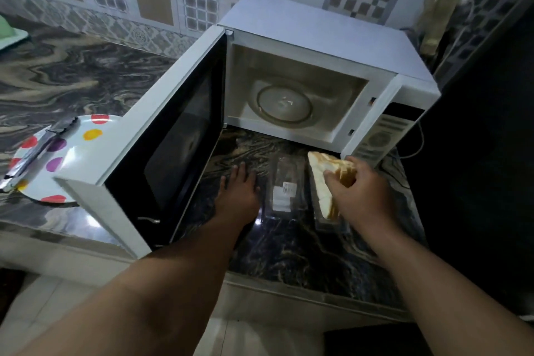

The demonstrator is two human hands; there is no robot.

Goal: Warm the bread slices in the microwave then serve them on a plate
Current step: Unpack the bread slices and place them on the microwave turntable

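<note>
Right hand (357,195) pinches bread slices (326,182), lifting them toward the open microwave (318,37).

Right hand fingers and thumb curled round a small stack of slices, held on edge above a clear plastic container (284,188) lying near the front edge of the counter (303,254). Left hand (238,191) lies flat, fingers straight and apart, resting on the counter just left of the container, holding nothing. Microwave sits at the back right of the counter, door (161,136) swung fully open to the left, glass turntable (284,101) bare. Spotted plate (72,153) with metal tongs (37,150) across it is at the counter's left front, partly behind the door. For the step: keep the stack pinched evenly so no slice slips, clear the cavity lip, lay the slices flat on the turntable's centre, then shut the door.
</note>
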